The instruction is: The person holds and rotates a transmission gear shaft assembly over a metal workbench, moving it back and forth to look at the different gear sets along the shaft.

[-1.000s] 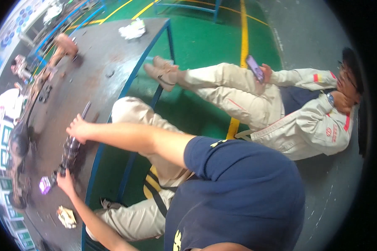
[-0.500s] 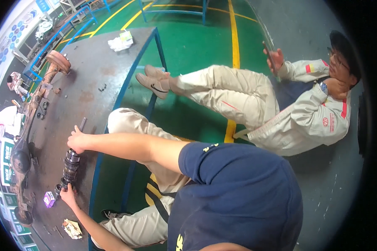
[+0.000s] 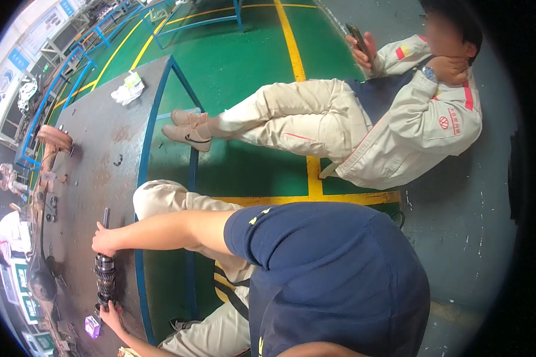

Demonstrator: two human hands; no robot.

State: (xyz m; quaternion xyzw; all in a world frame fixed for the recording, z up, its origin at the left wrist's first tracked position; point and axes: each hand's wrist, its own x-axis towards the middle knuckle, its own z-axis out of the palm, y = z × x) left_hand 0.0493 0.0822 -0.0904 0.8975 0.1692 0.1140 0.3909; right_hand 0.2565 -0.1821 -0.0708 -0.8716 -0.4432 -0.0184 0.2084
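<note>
A dark metal gear shaft (image 3: 105,278) with stacked toothed gears lies along the steel-topped workbench (image 3: 92,178), near its blue edge. My right hand (image 3: 105,241) is closed round the shaft's far end, and a bare grey stub of it sticks out beyond my fingers. At the near end my left hand (image 3: 109,315) grips the shaft by its last gears. My left fingertips are small in the picture and partly hidden. Close to that hand stands a small purple-and-white box (image 3: 92,326).
A long rusty axle (image 3: 40,262) with a round drum (image 3: 55,138) runs along the bench's far side. A white-and-green packet (image 3: 128,89) lies near the corner. On my right sits a co-worker (image 3: 339,119) in pale workwear, holding a phone (image 3: 358,40), feet beside the bench.
The view has swung, shifting the bench contents downward in the picture. Both my hands remain on the gear shaft. The co-worker's phone has turned, and its face shows more.
</note>
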